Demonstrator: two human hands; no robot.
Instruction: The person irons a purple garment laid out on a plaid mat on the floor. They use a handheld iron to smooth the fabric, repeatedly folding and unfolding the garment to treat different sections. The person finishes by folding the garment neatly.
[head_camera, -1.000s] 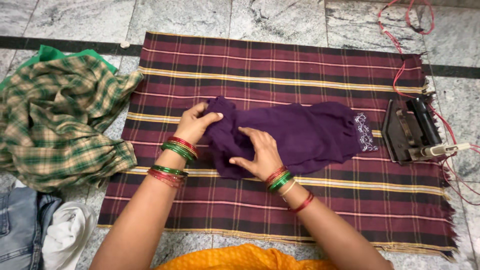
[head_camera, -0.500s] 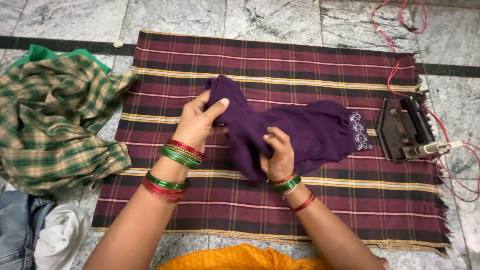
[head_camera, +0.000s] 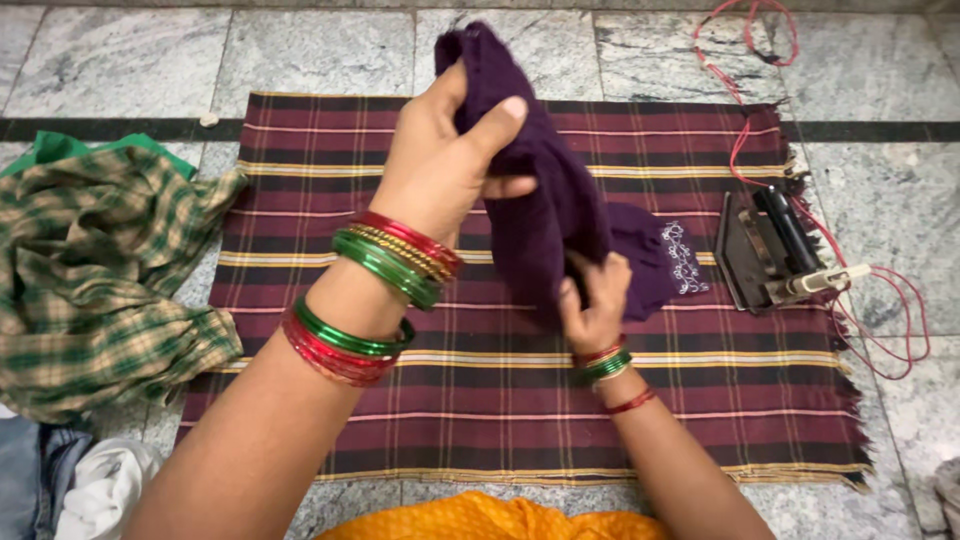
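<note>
While one iron (head_camera: 775, 255) sits aside, two hands, left (head_camera: 445, 160) and right (head_camera: 592, 305), clamp one purple garment (head_camera: 560, 200).

The left hand (head_camera: 440, 165) is raised high with fingers clenched; the right hand (head_camera: 593, 300) is kept lower, fingers pinched shut.

even soft daylight, faint shadows, no glare; sharp focus, slight wide-angle edge distortion.
</note>
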